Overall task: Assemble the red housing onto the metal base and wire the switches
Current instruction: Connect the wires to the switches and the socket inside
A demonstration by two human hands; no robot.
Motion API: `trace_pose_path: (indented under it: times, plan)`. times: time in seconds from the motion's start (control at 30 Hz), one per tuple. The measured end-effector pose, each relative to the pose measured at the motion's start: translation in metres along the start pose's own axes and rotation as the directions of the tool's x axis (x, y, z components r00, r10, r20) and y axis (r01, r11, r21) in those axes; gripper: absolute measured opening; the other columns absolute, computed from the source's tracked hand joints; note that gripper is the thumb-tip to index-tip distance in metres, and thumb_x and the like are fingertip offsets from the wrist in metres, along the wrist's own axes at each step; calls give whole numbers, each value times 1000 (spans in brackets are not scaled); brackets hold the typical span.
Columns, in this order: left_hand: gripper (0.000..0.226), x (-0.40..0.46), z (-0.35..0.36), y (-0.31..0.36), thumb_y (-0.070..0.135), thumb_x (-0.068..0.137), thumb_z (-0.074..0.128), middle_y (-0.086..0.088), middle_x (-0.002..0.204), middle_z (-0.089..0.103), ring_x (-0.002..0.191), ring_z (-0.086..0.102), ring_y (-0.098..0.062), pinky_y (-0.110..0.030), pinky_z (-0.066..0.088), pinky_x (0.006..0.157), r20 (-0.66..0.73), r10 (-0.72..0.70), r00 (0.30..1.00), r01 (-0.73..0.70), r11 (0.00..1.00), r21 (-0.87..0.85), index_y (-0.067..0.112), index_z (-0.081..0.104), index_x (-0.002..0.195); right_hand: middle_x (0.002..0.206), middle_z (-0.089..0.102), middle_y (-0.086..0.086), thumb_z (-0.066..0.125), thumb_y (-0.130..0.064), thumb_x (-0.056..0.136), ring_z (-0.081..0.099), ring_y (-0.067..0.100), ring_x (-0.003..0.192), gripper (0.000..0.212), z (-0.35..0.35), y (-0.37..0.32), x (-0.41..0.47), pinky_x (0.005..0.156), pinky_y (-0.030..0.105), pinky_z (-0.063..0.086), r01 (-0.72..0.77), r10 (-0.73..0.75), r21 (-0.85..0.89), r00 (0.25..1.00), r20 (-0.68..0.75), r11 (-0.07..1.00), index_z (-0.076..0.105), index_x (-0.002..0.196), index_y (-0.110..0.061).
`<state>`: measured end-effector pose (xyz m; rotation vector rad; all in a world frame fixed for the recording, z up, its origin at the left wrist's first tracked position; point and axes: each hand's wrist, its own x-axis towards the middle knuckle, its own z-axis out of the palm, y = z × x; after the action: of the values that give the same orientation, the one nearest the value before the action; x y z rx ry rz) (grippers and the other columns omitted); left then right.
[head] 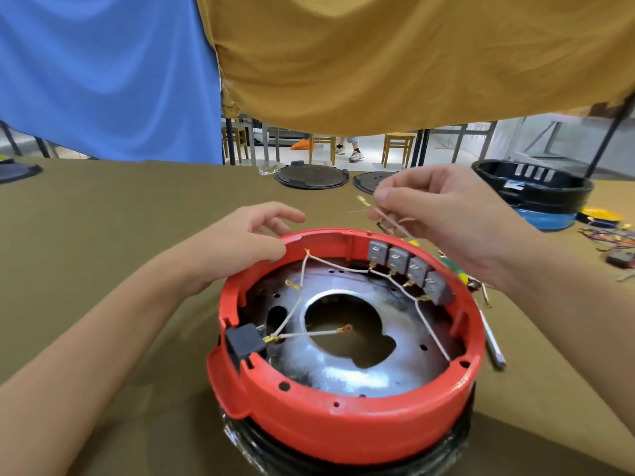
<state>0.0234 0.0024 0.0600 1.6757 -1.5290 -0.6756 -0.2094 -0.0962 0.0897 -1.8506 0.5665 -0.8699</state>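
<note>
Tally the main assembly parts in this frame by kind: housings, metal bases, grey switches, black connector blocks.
Red housing: 1
Metal base: 1
Grey switches: 4
Black connector block: 1
Total: 7

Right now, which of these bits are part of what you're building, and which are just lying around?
In the job: red housing, metal base, grey switches, white wires, loose wires pinched in the right hand.

Lying about: black lids, stacked tubs, screwdriver, wire bundle.
</note>
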Motion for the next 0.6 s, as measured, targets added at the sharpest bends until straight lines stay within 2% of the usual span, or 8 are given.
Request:
trace_pose_path:
  times: [0.07, 0.13, 0.2, 0.27, 0.37, 0.43, 0.5, 0.6]
  plan:
    - [58, -1, 2, 1, 25, 64, 51, 11, 121, 60, 104, 61, -6, -28, 49, 86, 15, -2, 1000, 2, 1000, -2, 42, 60, 119, 74, 72, 5, 66, -7, 90, 60, 10, 64, 12, 4, 2, 1, 58, 17, 51, -33, 37, 121, 999, -32, 992, 73, 80, -10]
    - [58, -2, 4, 2, 24, 70, 54, 15, 127, 60, 113, 59, -3, -31, 48, 98, 39, -1, 999, 2, 1000, -15, 42, 58, 124, 76, 73, 6, 68, -8, 89, 61, 12, 65, 9, 8, 5, 1, 61, 19, 52, -62, 66, 113, 997, -29, 992, 73, 82, -10]
    - [48, -1, 6, 0, 16, 82, 57, 12, 125, 65, 110, 65, -7, -36, 50, 100, 64, -10, 998, 13, 999, -48, 36, 61, 125, 79, 75, 6, 69, -12, 90, 63, 13, 67, 5, 11, 7, -1, 63, 19, 53, -108, 108, 1, 993, 39, 994, 73, 87, -11]
    - [44, 0, 6, -2, 2, 92, 51, 10, 120, 69, 103, 69, -13, -40, 52, 98, 76, -13, 997, 18, 998, -66, 31, 64, 122, 80, 76, 3, 68, -16, 91, 64, 10, 67, 5, 13, 7, -4, 63, 18, 51, -108, 133, -182, 982, 133, 977, 73, 92, -14]
    - [47, 0, 7, -2, -2, 94, 46, 10, 117, 70, 99, 71, -15, -39, 54, 93, 66, -1, 998, 5, 999, -54, 31, 64, 122, 78, 74, -5, 69, -29, 89, 64, 8, 66, 6, 7, -2, -6, 62, 21, 50, 39, 88, -468, 965, 247, 883, 73, 90, -24]
    - [48, 1, 7, -1, -2, 94, 45, 11, 116, 71, 98, 71, -14, -37, 55, 92, 59, 3, 998, -1, 999, -38, 32, 64, 121, 77, 71, -4, 73, -43, 83, 65, 12, 66, 15, 2, -13, -10, 60, 28, 55, 100, 145, -581, 921, 361, 808, 72, 85, -27]
    - [48, 0, 7, -1, -3, 93, 44, 11, 114, 71, 97, 71, -13, -35, 55, 92, 46, 5, 999, -4, 1000, -24, 32, 64, 119, 78, 72, -9, 77, -54, 76, 66, 7, 67, 26, -1, -23, -16, 61, 24, 55, 131, 270, -658, 839, 472, 742, 72, 84, -30]
    - [48, 0, 8, 0, -2, 92, 45, 12, 112, 72, 96, 71, -11, -34, 54, 91, 40, 10, 999, -10, 1000, -6, 33, 65, 118, 74, 72, -18, 79, -57, 71, 67, 0, 67, 31, 2, -27, -24, 63, 19, 54, 151, 459, -778, 733, 503, 610, 71, 82, -29]
